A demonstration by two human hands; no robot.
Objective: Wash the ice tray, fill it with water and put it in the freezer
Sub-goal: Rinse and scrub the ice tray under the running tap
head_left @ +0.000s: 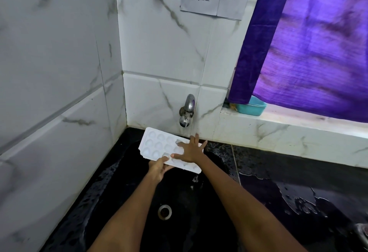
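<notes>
Over the sink [123, 202], white dimpled ice tray [159, 146] tilts.

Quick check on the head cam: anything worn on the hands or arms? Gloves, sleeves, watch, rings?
Nothing worn that shows. Left hand and right hand are bare, no gloves. Both forearms are bare to the bottom edge of the frame: no sleeves, watch or bands. Rings: none visible, though the fingers are small here.

A black sink [123, 202] is set in the corner where two tiled walls meet, with a round metal drain [164, 212] in its floor. Its right edge adjoins a wet black counter [298, 182]. Along the counter's far edge a marble ledge [278, 130] is seen, on whose left end a teal tub [252, 107] rests.
</notes>
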